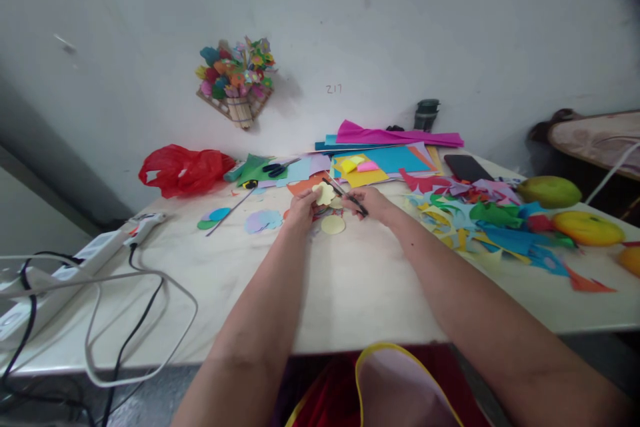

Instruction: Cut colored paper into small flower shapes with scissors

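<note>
Near the middle of the table, my left hand [301, 209] pinches a pale yellow scalloped paper piece [325, 194] between its fingers. Just to its right, my right hand [365, 203] is closed on black-handled scissors [356, 204], whose blades point up and left toward the paper. A plain pale yellow paper circle [333, 225] lies on the table below the two hands. Small paper pieces lie beneath them, partly hidden. To the left rest lilac and light blue scalloped pieces [263, 221] and blue and green circles [219, 215].
Coloured scraps [500, 217] and mangoes [587, 228] lie at right, near a phone [467, 168]. Paper sheets [400, 160] and other dark scissors [274, 169] lie behind. A red bag [183, 170], power strip [95, 255] and cables [193, 300] are at left.
</note>
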`<state>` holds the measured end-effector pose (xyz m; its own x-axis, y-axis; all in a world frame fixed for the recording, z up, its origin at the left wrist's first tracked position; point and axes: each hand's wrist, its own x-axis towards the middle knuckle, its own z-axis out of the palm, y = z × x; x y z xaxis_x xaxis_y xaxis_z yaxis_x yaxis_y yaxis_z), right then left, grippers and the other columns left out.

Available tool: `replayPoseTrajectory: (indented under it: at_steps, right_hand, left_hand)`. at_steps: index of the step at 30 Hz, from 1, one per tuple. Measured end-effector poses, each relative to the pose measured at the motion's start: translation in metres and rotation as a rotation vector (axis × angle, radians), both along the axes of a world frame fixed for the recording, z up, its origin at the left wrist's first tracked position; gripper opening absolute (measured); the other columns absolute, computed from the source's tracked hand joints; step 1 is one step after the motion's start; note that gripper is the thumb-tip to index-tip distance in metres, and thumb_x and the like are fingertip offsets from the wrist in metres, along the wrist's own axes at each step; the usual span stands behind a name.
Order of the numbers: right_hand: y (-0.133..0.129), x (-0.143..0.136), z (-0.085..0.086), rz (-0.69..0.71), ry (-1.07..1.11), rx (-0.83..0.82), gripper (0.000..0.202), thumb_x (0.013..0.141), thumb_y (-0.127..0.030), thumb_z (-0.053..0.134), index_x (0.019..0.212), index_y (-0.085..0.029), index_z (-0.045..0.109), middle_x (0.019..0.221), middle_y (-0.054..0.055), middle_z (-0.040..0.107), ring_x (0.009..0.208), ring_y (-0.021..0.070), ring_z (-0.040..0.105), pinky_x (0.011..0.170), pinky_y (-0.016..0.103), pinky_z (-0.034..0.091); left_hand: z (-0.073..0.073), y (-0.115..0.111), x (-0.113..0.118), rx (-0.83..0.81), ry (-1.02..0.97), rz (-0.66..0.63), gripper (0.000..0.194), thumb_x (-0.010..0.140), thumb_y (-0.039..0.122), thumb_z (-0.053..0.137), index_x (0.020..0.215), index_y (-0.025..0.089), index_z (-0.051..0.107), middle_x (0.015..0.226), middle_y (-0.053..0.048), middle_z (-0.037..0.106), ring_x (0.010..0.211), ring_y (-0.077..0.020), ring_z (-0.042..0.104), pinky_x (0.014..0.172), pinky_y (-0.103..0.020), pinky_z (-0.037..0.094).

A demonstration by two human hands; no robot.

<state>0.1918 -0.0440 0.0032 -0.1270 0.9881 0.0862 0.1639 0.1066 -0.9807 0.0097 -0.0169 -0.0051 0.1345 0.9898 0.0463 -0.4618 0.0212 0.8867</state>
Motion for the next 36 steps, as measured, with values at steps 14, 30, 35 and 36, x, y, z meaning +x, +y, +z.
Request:
replayPoseTrajectory:
  at_steps: [14,30,35,36]
  right_hand:
    - [0.016,0.021,-0.009,-0.197,-0.377,0.156,0.038,0.060,-0.038,0.080,0.089,-0.015,0.072,0.069,0.002,0.069,0.054,0.0128,0.058,0.049,0.023,0.042]
    - [-0.002,0.019,0.007,-0.379,-1.083,0.129,0.042,0.074,-0.049,0.065,0.108,-0.024,0.072,0.106,0.008,0.073,0.098,0.0264,0.065,0.070,0.030,0.044]
    - [-0.005,0.017,0.010,-0.375,-1.114,0.111,0.036,0.075,-0.044,0.064,0.104,-0.024,0.072,0.105,0.009,0.072,0.096,0.0263,0.065,0.067,0.030,0.043]
    - [-0.005,0.017,0.011,-0.377,-1.120,0.117,0.035,0.076,-0.043,0.063,0.103,-0.023,0.072,0.104,0.009,0.072,0.095,0.0263,0.065,0.066,0.029,0.043]
  left_hand:
    - [-0.006,0.003,0.001,0.040,-0.037,-0.085,0.021,0.071,0.009,0.068,0.092,0.008,0.069,0.082,-0.011,0.073,0.075,-0.0191,0.069,0.076,-0.030,0.054]
    - [0.005,-0.002,-0.006,-0.253,-0.424,-0.149,0.044,0.079,0.019,0.044,0.118,0.003,0.056,0.102,-0.021,0.069,0.106,-0.0317,0.065,0.077,-0.040,0.058]
    - [0.003,0.000,-0.008,-0.218,-0.427,-0.230,0.051,0.071,0.012,0.044,0.119,0.002,0.055,0.107,-0.022,0.068,0.111,-0.0318,0.062,0.085,-0.043,0.056]
    - [0.002,0.000,-0.008,-0.208,-0.418,-0.232,0.053,0.068,0.009,0.044,0.120,0.002,0.054,0.108,-0.022,0.068,0.112,-0.0308,0.062,0.087,-0.042,0.055]
